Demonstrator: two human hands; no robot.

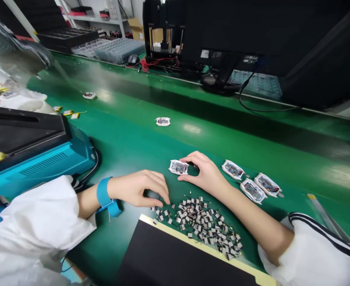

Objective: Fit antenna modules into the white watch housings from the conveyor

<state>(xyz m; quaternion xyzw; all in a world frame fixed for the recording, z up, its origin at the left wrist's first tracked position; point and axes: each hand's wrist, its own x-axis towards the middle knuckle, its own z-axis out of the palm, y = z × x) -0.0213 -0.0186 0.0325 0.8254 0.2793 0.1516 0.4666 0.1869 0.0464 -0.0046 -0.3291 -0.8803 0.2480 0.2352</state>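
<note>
My right hand (203, 171) grips a white plastic housing with a circuit board (178, 167) by its right end, thumb on the near side and fingers on the far side. The board faces up. My left hand (145, 186), a blue wrist strap (103, 194) on its wrist, reaches over the left edge of a pile of small square parts with short dark leads (206, 222). Its fingers curve down, with thumb and index tips apart just above a few loose pieces. Nothing shows between them.
Several similar housings (233, 170) lie right of my right hand; another housing (163, 121) sits farther back. A black sheet with a yellow edge (175, 258) lies nearest me. Metal tweezers (326, 216) rest at right, a blue machine (49, 159) at left, a monitor (237, 39) behind.
</note>
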